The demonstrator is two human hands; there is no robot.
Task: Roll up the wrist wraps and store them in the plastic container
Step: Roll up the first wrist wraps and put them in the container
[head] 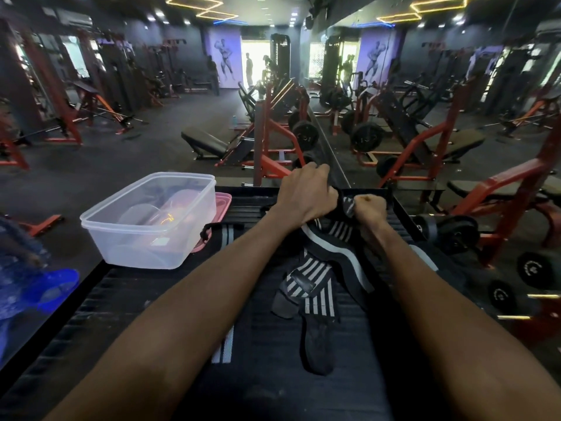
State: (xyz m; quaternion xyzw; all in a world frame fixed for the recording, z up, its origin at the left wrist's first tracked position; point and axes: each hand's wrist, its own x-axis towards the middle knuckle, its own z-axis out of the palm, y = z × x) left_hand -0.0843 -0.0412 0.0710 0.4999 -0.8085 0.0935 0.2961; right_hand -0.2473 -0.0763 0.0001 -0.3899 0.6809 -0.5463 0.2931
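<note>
Arms: both mine stretched forward, nearly parallel.
Left hand (306,192): knuckles up, fingers curled in a grip.
Right hand (371,205): a tight fist.

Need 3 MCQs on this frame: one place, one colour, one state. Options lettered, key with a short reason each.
1. Where does the plastic container stand relative to the hands?
A. to their left
B. to their right
C. between them

2. What colour is the lid behind the container?
A. green
B. pink
C. yellow

3. What is the container's state?
A. closed
C. tipped over
B. open, upright

Key:
1 A, it sits left of the left hand and right hand.
2 B, a pink edge shows past the container's right side.
3 B, its rim faces up with no lid on.
</note>
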